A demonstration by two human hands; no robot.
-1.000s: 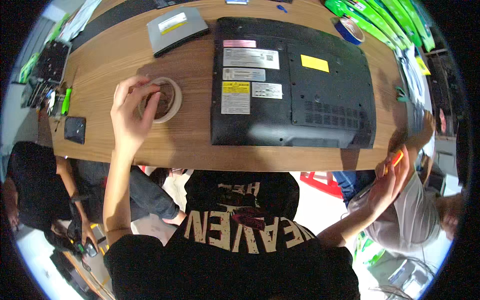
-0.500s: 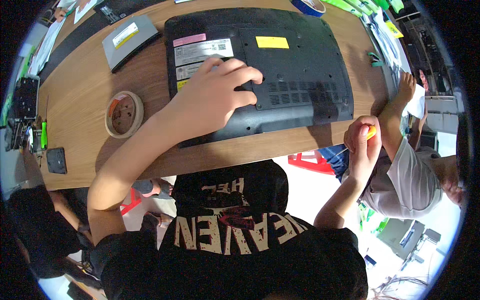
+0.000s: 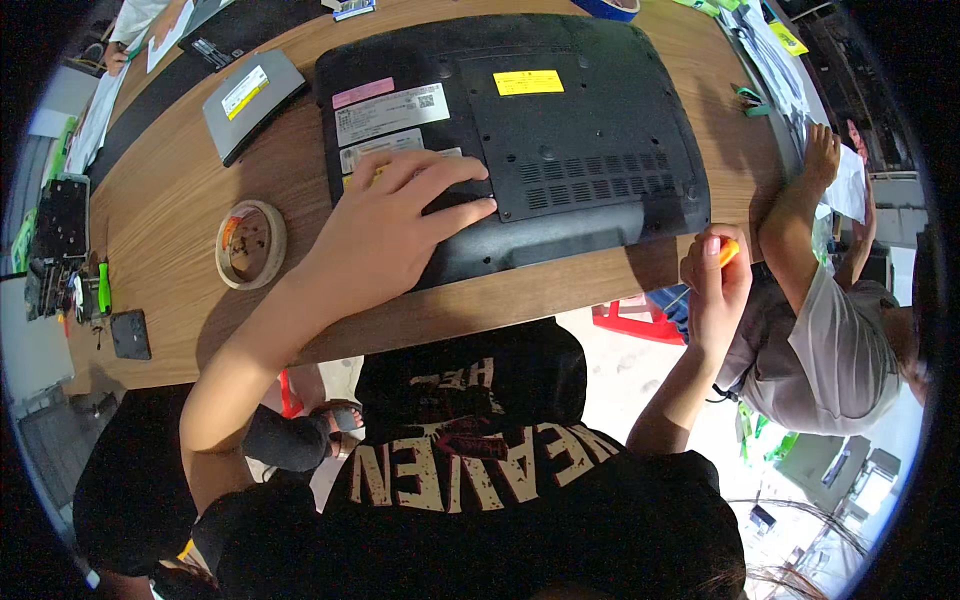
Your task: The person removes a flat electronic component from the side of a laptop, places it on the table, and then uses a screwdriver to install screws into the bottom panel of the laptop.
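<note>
A black laptop (image 3: 590,120) lies upside down on the wooden table, its vents, labels and bottom cover facing up. My left hand (image 3: 400,215) rests over its near left part, thumb and fingers bent and apart, fingertips by the edge of the vented cover. Nothing shows between them. Off the laptop's near right corner, my right hand (image 3: 715,275) is closed around a screwdriver with an orange handle (image 3: 729,252); its shaft is not visible. Left of the laptop stands a tape-roll ring (image 3: 222,262) with small dark screws (image 3: 245,248) inside it.
A grey optical drive (image 3: 255,100) with a label lies at the back left. A green-handled screwdriver (image 3: 104,290) and a small black flat piece (image 3: 130,335) sit at the far left. At the right, another person's arm (image 3: 800,205) leans on the table. Blue tape (image 3: 610,10) is at the back.
My left hand has shifted slightly down on the laptop, staying beside the vented cover. My right hand with the screwdriver has moved a little left. The head view has shifted slightly.
</note>
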